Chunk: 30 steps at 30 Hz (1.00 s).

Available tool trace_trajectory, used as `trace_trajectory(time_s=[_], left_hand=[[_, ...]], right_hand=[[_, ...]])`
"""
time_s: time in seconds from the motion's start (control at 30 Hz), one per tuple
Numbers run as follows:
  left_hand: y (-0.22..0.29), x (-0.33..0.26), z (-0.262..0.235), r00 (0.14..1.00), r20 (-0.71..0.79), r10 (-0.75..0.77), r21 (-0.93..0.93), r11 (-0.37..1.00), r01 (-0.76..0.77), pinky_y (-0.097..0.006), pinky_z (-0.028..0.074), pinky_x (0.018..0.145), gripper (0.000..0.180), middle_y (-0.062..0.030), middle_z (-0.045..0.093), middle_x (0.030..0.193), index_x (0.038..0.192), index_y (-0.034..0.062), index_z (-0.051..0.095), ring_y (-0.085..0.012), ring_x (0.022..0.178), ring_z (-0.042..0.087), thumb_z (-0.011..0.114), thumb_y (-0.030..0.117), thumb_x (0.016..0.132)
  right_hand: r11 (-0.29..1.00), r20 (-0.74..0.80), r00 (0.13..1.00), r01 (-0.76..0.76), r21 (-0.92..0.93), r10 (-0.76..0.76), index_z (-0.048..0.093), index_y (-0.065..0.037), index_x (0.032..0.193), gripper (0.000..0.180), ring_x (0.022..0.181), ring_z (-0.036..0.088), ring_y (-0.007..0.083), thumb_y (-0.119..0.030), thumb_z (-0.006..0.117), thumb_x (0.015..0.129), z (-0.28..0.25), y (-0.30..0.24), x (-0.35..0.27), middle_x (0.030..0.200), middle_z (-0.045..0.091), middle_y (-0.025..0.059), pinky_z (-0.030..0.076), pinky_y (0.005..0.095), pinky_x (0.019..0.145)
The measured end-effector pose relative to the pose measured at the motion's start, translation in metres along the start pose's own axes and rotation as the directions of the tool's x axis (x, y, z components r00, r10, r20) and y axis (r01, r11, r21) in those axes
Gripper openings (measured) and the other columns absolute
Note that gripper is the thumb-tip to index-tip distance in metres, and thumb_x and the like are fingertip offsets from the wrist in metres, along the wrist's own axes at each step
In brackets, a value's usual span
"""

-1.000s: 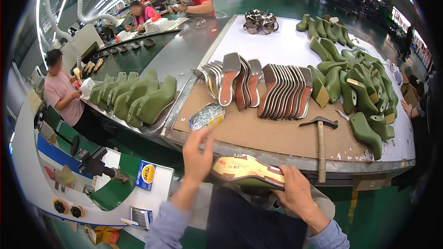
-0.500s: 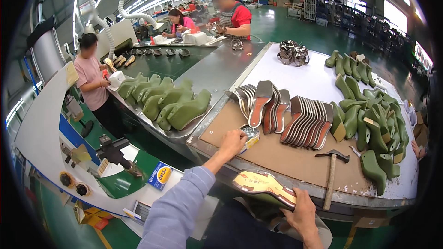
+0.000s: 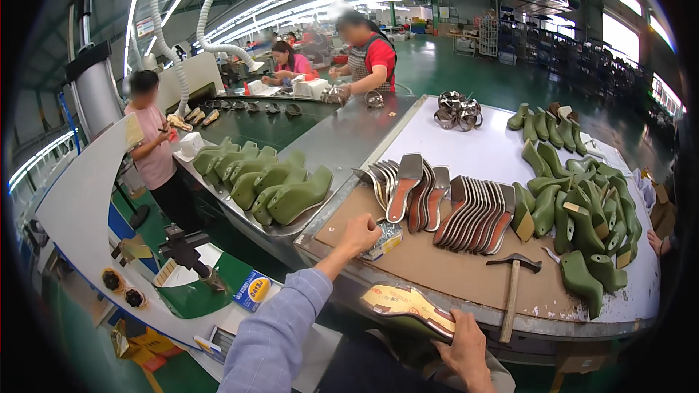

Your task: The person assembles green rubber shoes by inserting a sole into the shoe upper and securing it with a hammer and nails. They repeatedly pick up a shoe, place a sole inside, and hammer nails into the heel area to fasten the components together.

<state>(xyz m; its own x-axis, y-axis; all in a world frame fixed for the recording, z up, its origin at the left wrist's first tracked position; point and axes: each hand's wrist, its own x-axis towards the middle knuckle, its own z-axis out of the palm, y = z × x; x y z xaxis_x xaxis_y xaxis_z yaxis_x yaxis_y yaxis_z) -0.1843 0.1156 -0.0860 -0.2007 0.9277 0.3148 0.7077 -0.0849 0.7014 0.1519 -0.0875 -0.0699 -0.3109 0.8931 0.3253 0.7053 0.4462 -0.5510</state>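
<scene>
Could have let green shoe last point(image 3: 403, 321) tip or roll at lower centre of frame if pressed on its left end, given a 1-hand hold at the right end only; could not make out any support beneath

Could have spilled small box point(image 3: 388, 241) near frame centre if bumped by left hand point(image 3: 360, 235) or snagged by blue sleeve point(image 3: 280, 320)

Could also have dropped hammer point(image 3: 513, 291), right of centre, if knocked at the handle, seen overhanging near edge of table point(image 3: 448, 276)

Had left arm stretched up from lower edge, back of hand up, with fingers curled at the box's upper left; could not tell whether pinching anything

Had right hand point(image 3: 466, 344) angled up and left from lower edge, pinching last between thumb and fingers, with pale insole point(image 3: 404, 301) facing up
</scene>
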Motion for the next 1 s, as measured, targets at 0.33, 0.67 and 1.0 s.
trace_trajectory(time_s=[0.33,0.67,1.0], left_hand=[[0.119,-0.075,-0.031,0.869,0.484,0.101,-0.708,0.629,0.321,-0.030,0.058,0.078,0.026,-0.0097,0.074,0.101,0.116,-0.0035,0.070,-0.0164,0.088,0.072,0.073,0.011,0.095],[0.179,-0.173,0.018,0.853,0.377,0.361,-0.292,0.920,-0.261,-0.036,0.053,0.083,0.016,-0.0129,0.078,0.095,0.097,0.0028,0.073,-0.0270,0.091,0.075,0.077,0.017,0.090],[0.183,-0.170,0.026,0.804,0.464,0.372,-0.167,0.928,-0.333,-0.040,0.045,0.098,0.006,-0.0062,0.077,0.107,0.090,0.0089,0.075,-0.0279,0.104,0.068,0.075,0.013,0.085]], right_hand=[[0.999,-0.021,0.999,-0.031,-0.027,0.030,0.052,-0.003,0.130,0.077,0.099,0.062,0.0419,-0.008,0.090,0.064,-0.002,0.005,-0.002,0.108,0.059,0.0193,0.052,0.0480,0.083],[0.979,0.082,0.991,-0.115,0.170,0.102,0.047,0.001,0.139,0.064,0.108,0.061,0.0441,-0.029,0.075,0.090,-0.028,0.014,-0.009,0.123,0.061,0.0245,0.049,0.0527,0.090],[0.791,-0.074,0.874,-0.469,-0.394,0.481,0.050,-0.008,0.143,0.051,0.088,0.064,0.0481,-0.014,0.062,0.094,-0.065,0.123,-0.004,0.112,0.060,0.0261,0.051,0.0545,0.084]])
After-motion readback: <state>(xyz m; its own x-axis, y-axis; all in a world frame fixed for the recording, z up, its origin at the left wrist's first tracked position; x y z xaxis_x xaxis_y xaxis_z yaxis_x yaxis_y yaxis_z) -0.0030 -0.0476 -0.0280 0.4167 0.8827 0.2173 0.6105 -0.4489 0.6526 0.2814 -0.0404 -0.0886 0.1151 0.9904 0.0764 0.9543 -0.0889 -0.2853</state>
